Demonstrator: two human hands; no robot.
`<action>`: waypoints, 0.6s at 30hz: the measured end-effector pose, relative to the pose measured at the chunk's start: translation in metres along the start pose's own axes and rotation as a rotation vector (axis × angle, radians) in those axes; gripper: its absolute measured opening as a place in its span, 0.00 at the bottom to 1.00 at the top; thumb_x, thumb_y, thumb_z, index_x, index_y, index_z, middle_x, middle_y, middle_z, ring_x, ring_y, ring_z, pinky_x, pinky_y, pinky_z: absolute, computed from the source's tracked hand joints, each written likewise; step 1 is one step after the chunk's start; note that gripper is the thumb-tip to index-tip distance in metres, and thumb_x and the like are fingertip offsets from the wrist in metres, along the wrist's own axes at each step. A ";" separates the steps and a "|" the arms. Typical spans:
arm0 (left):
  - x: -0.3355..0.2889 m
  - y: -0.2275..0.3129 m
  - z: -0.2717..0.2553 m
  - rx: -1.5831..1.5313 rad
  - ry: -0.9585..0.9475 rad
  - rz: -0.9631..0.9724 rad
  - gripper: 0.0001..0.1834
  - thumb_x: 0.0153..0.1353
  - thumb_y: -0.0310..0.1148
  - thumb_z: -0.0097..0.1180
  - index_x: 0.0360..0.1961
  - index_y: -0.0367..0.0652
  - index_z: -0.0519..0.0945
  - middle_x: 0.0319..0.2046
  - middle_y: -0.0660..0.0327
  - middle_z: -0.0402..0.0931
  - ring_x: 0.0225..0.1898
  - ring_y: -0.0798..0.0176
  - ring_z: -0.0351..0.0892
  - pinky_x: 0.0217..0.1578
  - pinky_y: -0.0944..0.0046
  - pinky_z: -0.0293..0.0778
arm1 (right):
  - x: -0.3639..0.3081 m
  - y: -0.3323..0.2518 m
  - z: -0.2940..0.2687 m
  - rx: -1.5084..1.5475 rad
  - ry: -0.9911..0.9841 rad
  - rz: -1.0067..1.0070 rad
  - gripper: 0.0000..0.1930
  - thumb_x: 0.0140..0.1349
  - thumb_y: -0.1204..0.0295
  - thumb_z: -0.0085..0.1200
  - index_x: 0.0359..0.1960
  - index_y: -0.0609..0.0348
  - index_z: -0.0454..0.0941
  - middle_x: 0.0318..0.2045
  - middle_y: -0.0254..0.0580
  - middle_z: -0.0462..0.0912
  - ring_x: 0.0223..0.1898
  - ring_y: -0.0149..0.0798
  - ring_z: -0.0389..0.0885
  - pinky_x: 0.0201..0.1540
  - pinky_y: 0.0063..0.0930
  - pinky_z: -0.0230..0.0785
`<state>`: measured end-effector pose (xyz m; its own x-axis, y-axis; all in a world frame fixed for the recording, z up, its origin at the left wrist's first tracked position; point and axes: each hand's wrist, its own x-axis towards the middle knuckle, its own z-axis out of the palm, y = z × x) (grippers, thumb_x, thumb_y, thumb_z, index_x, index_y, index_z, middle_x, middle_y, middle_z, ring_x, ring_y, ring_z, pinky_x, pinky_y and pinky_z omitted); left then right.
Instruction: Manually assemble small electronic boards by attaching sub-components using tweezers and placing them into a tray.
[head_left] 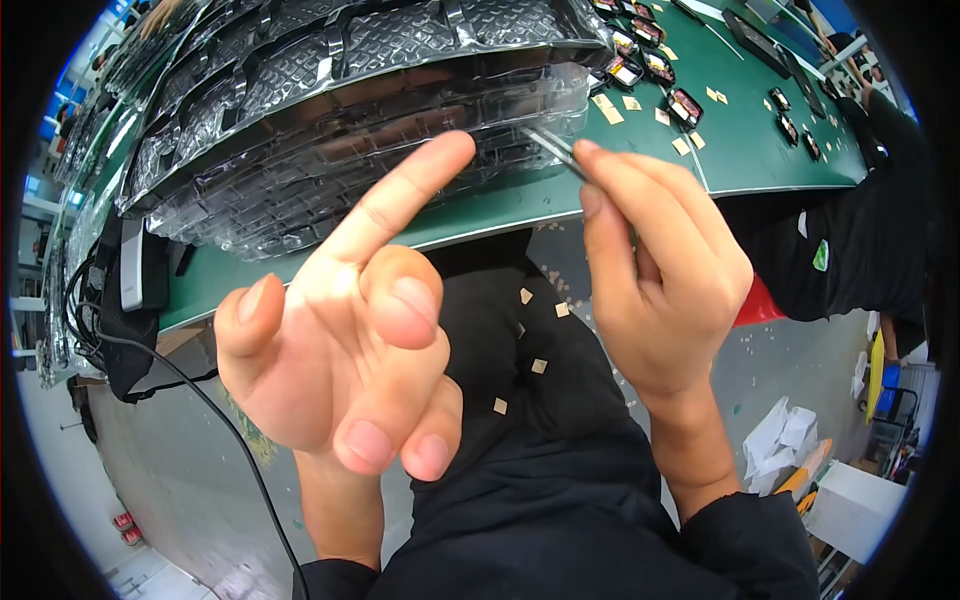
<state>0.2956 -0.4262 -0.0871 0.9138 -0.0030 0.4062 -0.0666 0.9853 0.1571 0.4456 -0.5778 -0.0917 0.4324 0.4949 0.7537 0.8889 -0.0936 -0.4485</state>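
My left hand [340,330] is turned palm up, its index finger stretched out and the other fingers loosely curled and apart. I see nothing held in it. My right hand [660,260] pinches a pair of thin metal tweezers [556,147] between thumb and fingers. The tweezers' tips point up and left, a short way right of my left index fingertip and apart from it. Behind both hands, a stack of clear plastic trays [400,125] with moulded compartments stands at the edge of the green table [500,205].
Small black items with coloured labels [685,108] and little tan squares [632,103] lie across the table at the right. More squares [540,367] rest on my dark clothing. A black cable [225,430] runs down at the left. Another person in black [850,230] is at the right.
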 end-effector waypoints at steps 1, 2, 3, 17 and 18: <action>0.001 0.000 0.002 0.005 0.004 0.016 0.51 0.73 0.30 0.45 0.73 0.45 0.15 0.58 0.52 0.74 0.34 0.52 0.82 0.38 0.49 0.82 | -0.001 -0.003 -0.003 0.001 0.000 0.000 0.12 0.58 0.87 0.62 0.44 0.67 0.86 0.36 0.43 0.85 0.22 0.23 0.72 0.23 0.15 0.61; 0.002 0.001 0.003 0.006 0.004 0.016 0.51 0.73 0.30 0.45 0.73 0.45 0.15 0.58 0.52 0.74 0.34 0.52 0.82 0.38 0.49 0.82 | -0.002 -0.006 -0.007 0.011 -0.042 0.004 0.12 0.58 0.87 0.62 0.44 0.67 0.86 0.36 0.43 0.85 0.21 0.21 0.70 0.21 0.15 0.58; 0.003 0.002 0.003 -0.021 -0.005 0.031 0.51 0.73 0.29 0.45 0.73 0.46 0.15 0.58 0.53 0.74 0.33 0.51 0.82 0.38 0.49 0.83 | -0.002 -0.007 -0.009 0.022 -0.084 0.009 0.13 0.58 0.87 0.62 0.44 0.67 0.86 0.36 0.43 0.85 0.20 0.20 0.67 0.20 0.14 0.55; 0.009 0.006 0.017 0.010 -0.013 -0.022 0.51 0.74 0.28 0.45 0.73 0.50 0.14 0.56 0.53 0.77 0.31 0.49 0.82 0.36 0.47 0.84 | 0.005 0.001 0.000 0.039 0.050 -0.077 0.12 0.59 0.88 0.60 0.45 0.70 0.85 0.38 0.47 0.85 0.28 0.27 0.77 0.28 0.17 0.68; 0.009 0.006 0.015 0.010 -0.009 0.003 0.51 0.74 0.29 0.45 0.73 0.50 0.14 0.56 0.53 0.77 0.31 0.49 0.82 0.36 0.47 0.84 | 0.005 0.002 0.000 0.026 0.051 -0.079 0.12 0.59 0.88 0.60 0.45 0.70 0.85 0.38 0.47 0.85 0.28 0.27 0.78 0.28 0.17 0.69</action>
<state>0.2977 -0.4232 -0.0690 0.9098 -0.0014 0.4151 -0.0736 0.9836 0.1645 0.4491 -0.5758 -0.0890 0.3690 0.4550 0.8105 0.9165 -0.0334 -0.3986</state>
